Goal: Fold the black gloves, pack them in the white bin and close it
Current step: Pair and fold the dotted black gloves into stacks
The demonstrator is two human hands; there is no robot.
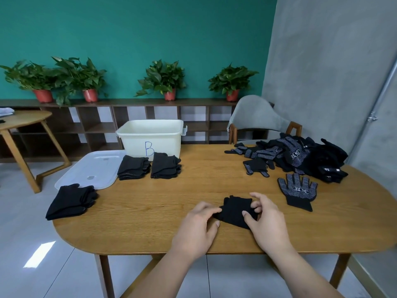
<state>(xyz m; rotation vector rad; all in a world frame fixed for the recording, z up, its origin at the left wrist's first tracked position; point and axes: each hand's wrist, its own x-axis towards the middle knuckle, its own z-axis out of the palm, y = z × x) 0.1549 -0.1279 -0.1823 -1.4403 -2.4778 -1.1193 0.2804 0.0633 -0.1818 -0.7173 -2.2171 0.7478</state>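
Observation:
A folded black glove (234, 208) lies near the table's front edge. My left hand (198, 229) pinches its left end and my right hand (267, 218) grips its right side. One dotted glove (298, 191) lies flat to the right. A heap of unfolded black gloves (300, 157) fills the back right. Three stacks of folded gloves sit on the left: one (71, 201) by the front left edge, two (133, 167) (165, 166) in front of the white bin (152, 137), which stands open and is marked B. Its white lid (92, 172) lies flat beside it.
The wooden table (171, 196) has rounded ends. A grey chair (257, 119) stands behind it at the right. A second wooden table (23, 121) is at far left. Potted plants (163, 79) line a low shelf along the green wall.

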